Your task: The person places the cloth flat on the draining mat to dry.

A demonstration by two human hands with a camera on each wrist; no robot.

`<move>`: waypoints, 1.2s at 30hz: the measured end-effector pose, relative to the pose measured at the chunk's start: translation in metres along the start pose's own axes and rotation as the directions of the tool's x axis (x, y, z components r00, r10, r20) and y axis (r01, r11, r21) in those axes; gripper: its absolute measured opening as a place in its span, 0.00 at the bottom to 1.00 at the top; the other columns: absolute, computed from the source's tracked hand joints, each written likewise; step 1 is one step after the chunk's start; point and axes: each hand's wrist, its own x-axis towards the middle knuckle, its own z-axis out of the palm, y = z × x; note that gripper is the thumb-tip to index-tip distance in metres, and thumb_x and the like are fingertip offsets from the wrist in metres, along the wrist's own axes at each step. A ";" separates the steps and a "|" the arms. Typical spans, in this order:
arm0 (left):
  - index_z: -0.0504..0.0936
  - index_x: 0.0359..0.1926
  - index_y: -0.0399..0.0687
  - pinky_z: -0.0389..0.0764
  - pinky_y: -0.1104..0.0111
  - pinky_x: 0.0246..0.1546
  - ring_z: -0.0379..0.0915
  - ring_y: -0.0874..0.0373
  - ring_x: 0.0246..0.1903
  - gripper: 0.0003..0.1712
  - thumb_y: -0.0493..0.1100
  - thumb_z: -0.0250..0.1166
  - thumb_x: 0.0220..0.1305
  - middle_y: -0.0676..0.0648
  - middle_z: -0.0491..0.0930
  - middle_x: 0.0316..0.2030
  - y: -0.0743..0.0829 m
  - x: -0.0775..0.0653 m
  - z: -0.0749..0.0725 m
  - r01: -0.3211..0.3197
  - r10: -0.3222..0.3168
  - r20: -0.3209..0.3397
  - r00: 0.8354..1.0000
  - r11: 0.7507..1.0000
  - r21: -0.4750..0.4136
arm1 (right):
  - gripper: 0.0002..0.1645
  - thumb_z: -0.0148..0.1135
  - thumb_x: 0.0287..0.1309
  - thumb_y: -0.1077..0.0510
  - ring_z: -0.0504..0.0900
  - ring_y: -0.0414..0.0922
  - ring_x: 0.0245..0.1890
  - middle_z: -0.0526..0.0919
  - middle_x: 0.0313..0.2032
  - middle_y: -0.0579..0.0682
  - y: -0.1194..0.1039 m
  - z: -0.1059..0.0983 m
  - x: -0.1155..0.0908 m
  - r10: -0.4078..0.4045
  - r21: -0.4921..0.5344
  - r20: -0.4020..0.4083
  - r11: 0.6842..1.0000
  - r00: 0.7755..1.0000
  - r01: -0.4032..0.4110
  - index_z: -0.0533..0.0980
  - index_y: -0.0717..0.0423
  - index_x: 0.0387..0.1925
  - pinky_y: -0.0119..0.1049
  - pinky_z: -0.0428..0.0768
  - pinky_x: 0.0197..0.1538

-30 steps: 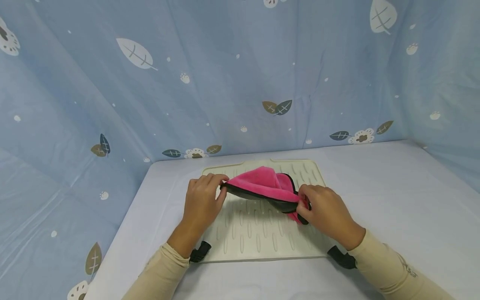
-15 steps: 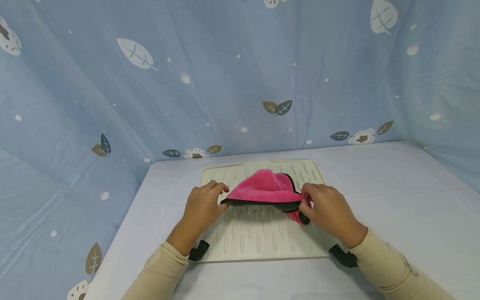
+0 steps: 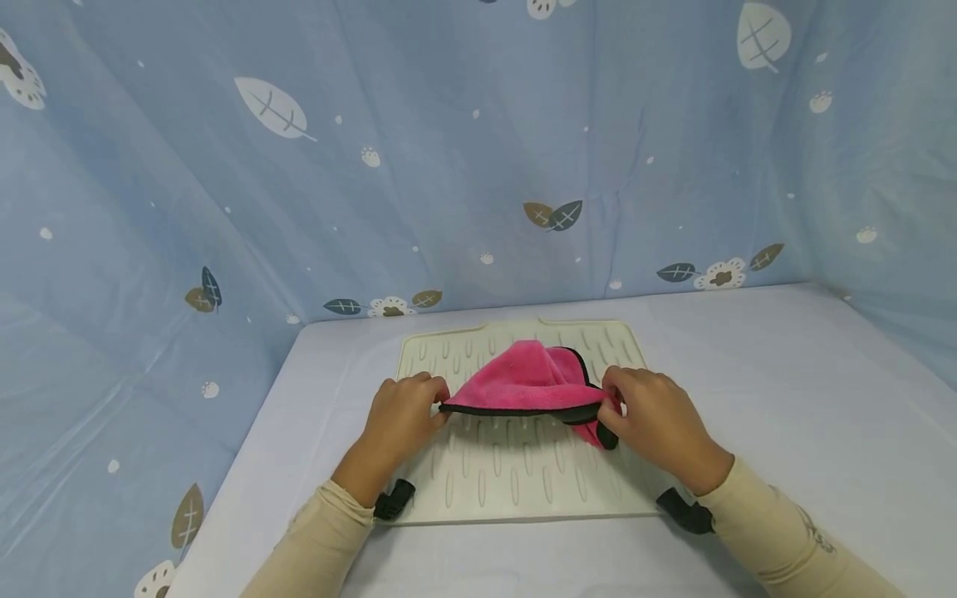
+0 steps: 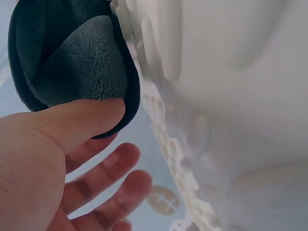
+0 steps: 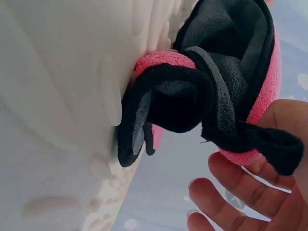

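A pink plush cloth (image 3: 523,378) with a dark grey underside and black edging is stretched between both hands over a cream ribbed mat (image 3: 516,477). My left hand (image 3: 404,415) pinches its left corner between thumb and forefinger; in the left wrist view the thumb lies on the grey side (image 4: 91,62) and the other fingers spread apart. At the cloth's right end my right hand (image 3: 654,419) pinches the edge. A black loop (image 5: 276,144) sticks out beside that grip in the right wrist view. Folds of the cloth (image 5: 168,91) hang beneath, close to the mat; contact there is unclear.
The mat lies on a white-covered table (image 3: 785,399). Behind and to the left hangs a blue curtain (image 3: 463,166) printed with leaves and flowers. A black strap piece shows under each wrist, one at the left (image 3: 395,500) and one at the right (image 3: 684,511).
My left hand has lowered the cloth's left corner toward me, so the front edge now runs nearly level. My right hand has barely moved and keeps its pinch.
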 end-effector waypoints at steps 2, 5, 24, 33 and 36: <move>0.85 0.32 0.53 0.72 0.61 0.31 0.81 0.57 0.30 0.10 0.43 0.78 0.50 0.53 0.83 0.29 -0.001 0.000 -0.001 0.008 -0.008 -0.012 1.000 1.000 0.000 | 0.07 0.65 0.47 0.66 0.64 0.37 0.19 0.71 0.17 0.43 0.000 0.000 -0.001 0.003 -0.002 0.001 1.000 1.000 -0.003 0.74 0.55 0.26 0.31 0.65 0.24; 0.84 0.32 0.52 0.72 0.60 0.32 0.81 0.57 0.29 0.09 0.42 0.77 0.50 0.53 0.82 0.28 -0.004 0.000 -0.003 0.028 -0.028 -0.040 0.999 1.000 -0.009 | 0.07 0.65 0.47 0.66 0.65 0.37 0.19 0.70 0.17 0.42 0.000 0.000 -0.002 0.005 -0.004 0.001 1.000 1.000 -0.005 0.74 0.55 0.26 0.32 0.65 0.24; 0.83 0.36 0.48 0.75 0.55 0.32 0.74 0.57 0.22 0.11 0.38 0.76 0.53 0.49 0.85 0.30 -0.014 0.003 -0.015 0.039 -0.047 -0.367 0.929 0.999 -0.030 | 0.06 0.65 0.48 0.65 0.65 0.37 0.19 0.70 0.17 0.42 -0.001 0.000 -0.002 0.010 -0.004 0.015 1.000 1.000 -0.010 0.75 0.53 0.25 0.32 0.65 0.24; 0.84 0.37 0.46 0.75 0.53 0.34 0.81 0.54 0.26 0.10 0.36 0.75 0.54 0.46 0.86 0.32 -0.016 0.003 -0.024 0.034 -0.064 -0.461 0.885 0.997 -0.074 | 0.08 0.64 0.47 0.65 0.64 0.35 0.20 0.69 0.17 0.39 -0.004 0.002 -0.003 -0.024 0.009 0.041 1.000 0.999 0.023 0.73 0.51 0.24 0.30 0.64 0.25; 0.84 0.38 0.44 0.75 0.53 0.35 0.82 0.54 0.26 0.11 0.35 0.74 0.54 0.44 0.86 0.34 -0.015 0.003 -0.028 0.033 -0.071 -0.490 0.869 0.996 -0.085 | 0.08 0.63 0.46 0.66 0.64 0.35 0.21 0.67 0.17 0.38 -0.006 0.001 -0.003 -0.043 0.025 0.046 0.999 0.998 0.042 0.73 0.50 0.23 0.30 0.64 0.25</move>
